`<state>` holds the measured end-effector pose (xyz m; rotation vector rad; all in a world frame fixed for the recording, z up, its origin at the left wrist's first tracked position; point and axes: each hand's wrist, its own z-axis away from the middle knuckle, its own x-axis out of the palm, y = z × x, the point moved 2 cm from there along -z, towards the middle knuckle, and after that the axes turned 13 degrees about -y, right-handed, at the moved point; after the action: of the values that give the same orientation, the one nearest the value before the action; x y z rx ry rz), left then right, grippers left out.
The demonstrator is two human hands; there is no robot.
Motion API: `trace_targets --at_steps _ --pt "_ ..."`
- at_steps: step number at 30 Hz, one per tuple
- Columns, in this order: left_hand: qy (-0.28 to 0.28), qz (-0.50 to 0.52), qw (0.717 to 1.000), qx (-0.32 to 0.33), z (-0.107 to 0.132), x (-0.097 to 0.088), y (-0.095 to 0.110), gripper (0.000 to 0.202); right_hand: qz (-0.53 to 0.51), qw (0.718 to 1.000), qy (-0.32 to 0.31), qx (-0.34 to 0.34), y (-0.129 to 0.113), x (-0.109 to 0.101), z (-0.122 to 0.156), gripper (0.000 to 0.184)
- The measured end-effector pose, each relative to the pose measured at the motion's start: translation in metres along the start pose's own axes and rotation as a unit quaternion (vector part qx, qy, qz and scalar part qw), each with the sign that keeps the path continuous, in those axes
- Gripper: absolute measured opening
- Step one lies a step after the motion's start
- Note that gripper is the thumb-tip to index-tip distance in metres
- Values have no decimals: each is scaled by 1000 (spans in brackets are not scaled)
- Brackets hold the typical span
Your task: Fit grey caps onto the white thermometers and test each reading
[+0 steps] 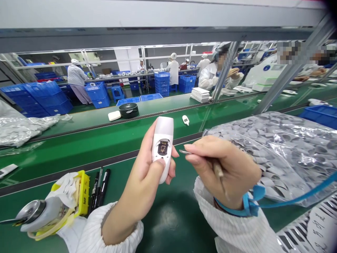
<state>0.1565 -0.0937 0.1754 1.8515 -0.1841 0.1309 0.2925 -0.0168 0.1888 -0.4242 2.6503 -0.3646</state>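
My left hand (pixel 143 175) is closed around a white handheld electronic device (pixel 165 128), held upright and slightly tilted over the green bench. An oval opening in its face shows a dark part with gold-coloured marks, and my thumb presses just below it. To the right, my right hand (pixel 221 165) pinches a slim metal-tipped tool (pixel 185 151) between thumb and forefinger. Its tip points at the device, a little apart from it. Fingers hide much of the tool, so its exact kind is unclear. A blue wrist strap (pixel 249 205) circles my right wrist.
A clear bag of grey curved pieces (pixel 273 151) fills the right side. At left stand a yellow bin (pixel 84 196), a bottle with a metal top (pixel 44 214) and black pens (pixel 102 188). Beyond runs a green belt (pixel 79 137) carrying a white thermometer-like device (pixel 185 120). Co-workers sit opposite.
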Motion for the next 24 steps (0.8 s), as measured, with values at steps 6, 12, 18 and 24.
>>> trace_targets --at_steps 6,12,18,24 --pt "24 -93 995 -10 9 8 0 65 234 965 -90 -71 -6 12 5 16" --pt "59 -210 974 57 14 6 -2 62 265 960 -78 -49 -10 15 6 11" --pt "34 -154 987 19 11 8 -1 62 154 984 -86 -22 -8 11 2 24" --pt "21 -84 996 13 9 10 1 65 23 998 -47 29 -7 2 4 20"
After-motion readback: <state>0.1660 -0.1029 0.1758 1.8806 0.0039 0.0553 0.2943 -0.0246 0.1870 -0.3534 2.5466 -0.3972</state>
